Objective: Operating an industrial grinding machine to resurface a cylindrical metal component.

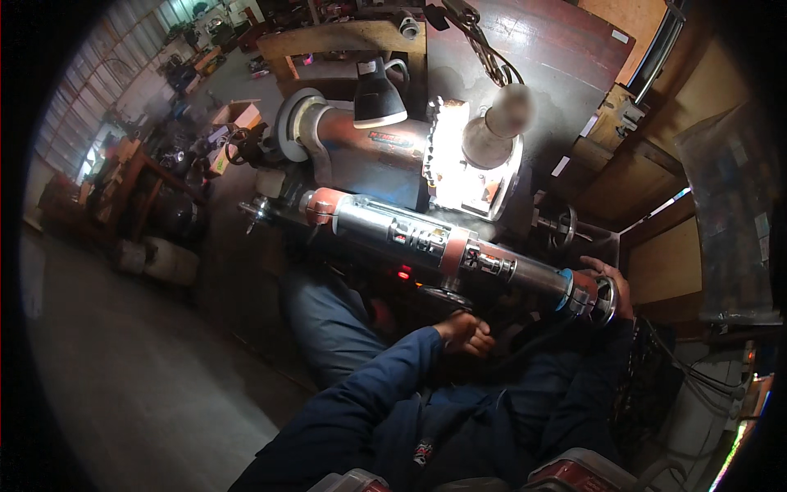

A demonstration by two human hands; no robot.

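A steel machine slide (pixel 385 221) with red clamps lies across in front of me, a small handwheel (pixel 443 299) beneath its middle. My left hand (pixel 467 332) is just below that wheel, fingers curled; whatever they hold is hidden. At the slide's right end, my right hand (pixel 615 283) grips the chrome handwheel (pixel 605 303). Beyond the slide, a brightly lit chuck-like fixture (pixel 451 148) carries an upright grey cylindrical fitting (pixel 488 135), beside a rusty reddish machine body (pixel 361 143) with a black lamp (pixel 377 94) over it.
Wooden panels (pixel 664 254) and a hanging translucent sheet (pixel 730 205) are at the right, above cables (pixel 697 369). A reddish board (pixel 557 41) stands behind. Leftward are cluttered shelving (pixel 123 180), boxes (pixel 234 119) and a concrete floor (pixel 123 369). My bent leg (pixel 320 320) sits under the machine.
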